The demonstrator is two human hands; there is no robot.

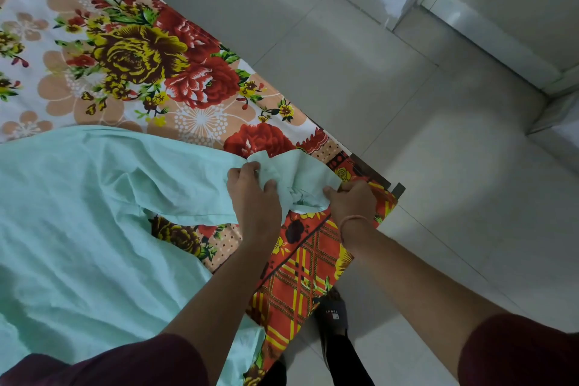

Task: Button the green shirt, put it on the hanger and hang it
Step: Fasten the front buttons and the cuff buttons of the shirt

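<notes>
The pale green shirt (78,213) lies spread over the left half of the bed, one sleeve stretched out toward the bed's corner. My left hand (253,194) grips the bunched cloth near the sleeve's end. My right hand (351,200) pinches the sleeve's cuff edge at the corner of the bed. The sleeve end (300,178) is crumpled between the two hands. No buttons and no hanger are visible.
A floral bedsheet (141,56) covers the bed, its red and yellow checked border hanging over the edge. Grey tiled floor (407,103) lies to the right, with a doorway step at the upper right. My foot in a dark sandal (332,313) stands beside the bed.
</notes>
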